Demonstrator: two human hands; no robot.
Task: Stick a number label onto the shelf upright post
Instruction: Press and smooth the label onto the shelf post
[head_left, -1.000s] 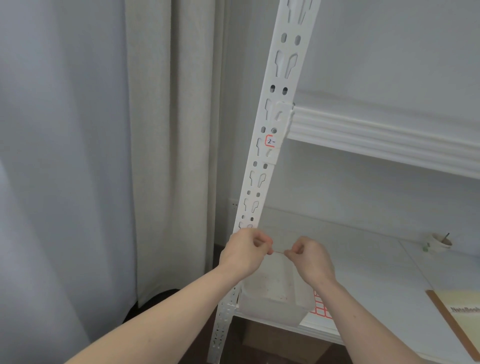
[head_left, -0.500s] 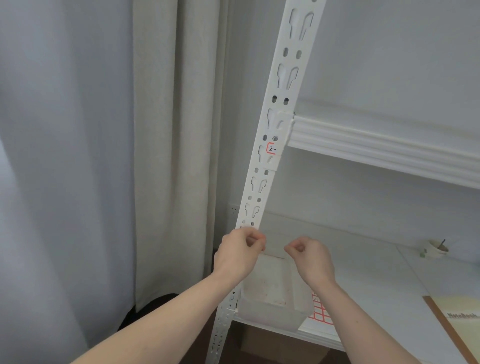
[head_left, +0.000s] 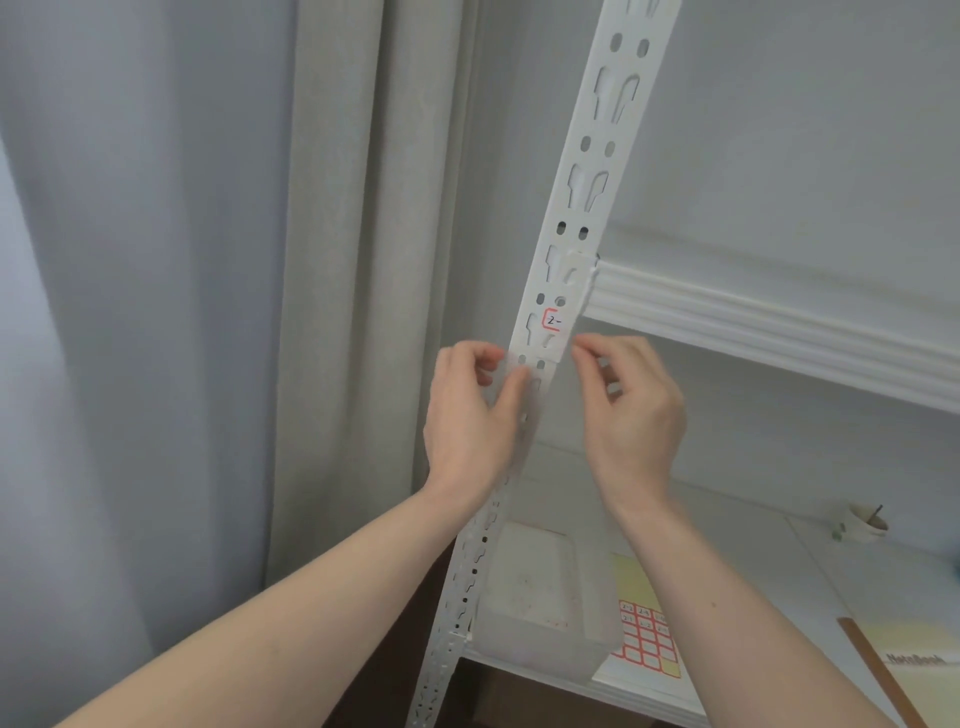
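Head view: post (head_left: 582, 218) runs lengthwise btwn hands, L hand (head_left: 475, 415) touching it, R hand (head_left: 631, 410) beside, fingers curled; contents can't tell.

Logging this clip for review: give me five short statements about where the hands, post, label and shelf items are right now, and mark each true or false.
1. A label marked "2-" is already on the upright post. True.
2. Both hands are raised to the post just below that label. True: the left hand touches the post and the right hand is beside it.
3. The sticker sheet lies on the upper shelf. False: it lies on the lower shelf.
4. A translucent plastic box sits on the lower shelf by the post. True.
5. The right hand holds the notebook. False: the notebook lies on the lower shelf, untouched.
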